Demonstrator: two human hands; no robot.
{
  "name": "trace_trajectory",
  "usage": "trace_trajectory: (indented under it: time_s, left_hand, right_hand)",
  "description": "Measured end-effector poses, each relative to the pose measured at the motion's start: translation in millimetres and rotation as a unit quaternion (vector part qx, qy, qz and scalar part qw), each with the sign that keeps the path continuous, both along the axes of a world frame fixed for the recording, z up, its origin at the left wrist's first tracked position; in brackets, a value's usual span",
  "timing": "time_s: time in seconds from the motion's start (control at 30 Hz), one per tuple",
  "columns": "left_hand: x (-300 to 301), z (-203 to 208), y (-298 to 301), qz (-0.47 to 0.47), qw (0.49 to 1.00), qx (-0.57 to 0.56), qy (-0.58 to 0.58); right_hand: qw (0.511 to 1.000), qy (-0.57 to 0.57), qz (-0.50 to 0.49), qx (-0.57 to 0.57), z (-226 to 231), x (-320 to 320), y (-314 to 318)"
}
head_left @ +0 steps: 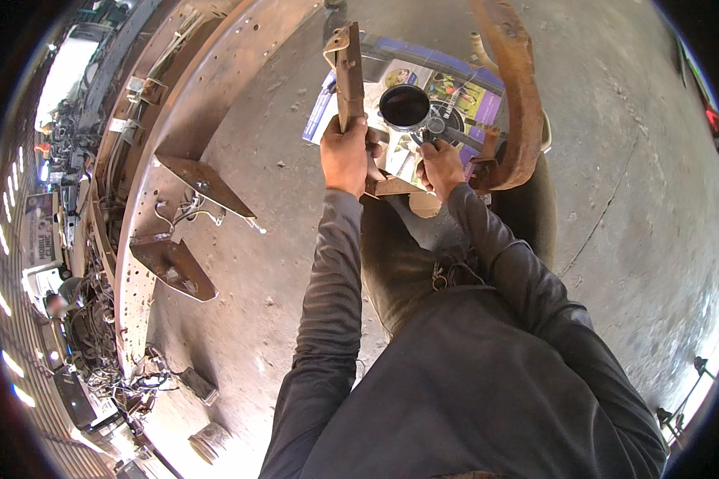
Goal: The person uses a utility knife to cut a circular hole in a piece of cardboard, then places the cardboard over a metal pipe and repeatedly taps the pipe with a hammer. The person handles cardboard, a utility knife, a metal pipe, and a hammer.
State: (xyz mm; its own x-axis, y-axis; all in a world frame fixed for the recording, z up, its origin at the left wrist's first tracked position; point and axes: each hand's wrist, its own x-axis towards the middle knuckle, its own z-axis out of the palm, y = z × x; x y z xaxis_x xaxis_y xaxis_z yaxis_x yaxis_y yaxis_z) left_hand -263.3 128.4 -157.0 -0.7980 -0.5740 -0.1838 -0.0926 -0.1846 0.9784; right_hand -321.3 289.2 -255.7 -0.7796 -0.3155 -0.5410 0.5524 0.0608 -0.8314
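My left hand point(345, 160) is wrapped round the lower end of an upright, rusty metal bar point(349, 80) with a bent tab at its top. To its right my right hand point(442, 168) is closed, fingertips down, just below a small round metal piece point(435, 125). What that hand holds is mostly hidden by its fingers. Beside the metal piece, between and ahead of my hands, stands a round cup point(405, 107) with a dark inside. Beneath these lies a colourful printed sheet point(383, 60). A thick, curved, rusty metal piece point(522, 104) rises close to my right hand.
A long drilled metal beam point(188, 104) curves along the left. Rusty brackets point(208, 185) point(176, 267) stick out from it, with loose wires between them. A short cylinder point(209, 441) lies on the concrete floor point(248, 319) at lower left. Tangled wiring point(140, 383) sits beside the beam.
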Motion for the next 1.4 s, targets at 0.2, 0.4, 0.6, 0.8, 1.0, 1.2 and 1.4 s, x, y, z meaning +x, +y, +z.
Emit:
trace_trajectory:
  time_s: [0.2, 0.4, 0.6, 0.8, 1.0, 1.2, 1.4]
  left_hand:
    - [0.1, 6.1, 1.6, 0.013, 1.000, -0.010, -0.010]
    - [-2.2, 8.1, 4.9, 0.022, 1.000, -0.007, -0.018]
    - [0.3, 3.4, 1.3, 0.028, 1.000, 0.003, -0.004]
    - [-1.0, 3.3, 3.0, 0.012, 1.000, 0.003, -0.002]
    - [1.7, -3.0, -3.4, 0.018, 1.000, -0.008, 0.000]
    - [0.1, 11.0, 5.6, 0.017, 0.999, -0.032, -0.030]
    - [0.3, 3.9, 2.0, 0.020, 1.000, 0.003, -0.009]
  right_hand:
    - [1.000, -0.003, 0.010, -0.023, 2.4, 5.4, -8.5]
    - [0.991, -0.065, 0.083, -0.077, 15.5, 48.7, -10.9]
    - [0.999, 0.018, -0.017, -0.028, 9.1, 2.4, 2.5]
    - [0.999, 0.013, 0.001, -0.030, 2.7, -6.7, 2.8]
    - [0.997, -0.035, 0.062, -0.029, 13.2, 16.6, -14.8]
    - [0.999, -0.028, 0.034, -0.015, 36.1, 36.8, -23.4]
    - [0.999, 0.008, -0.015, -0.043, 0.5, 4.5, -4.8]
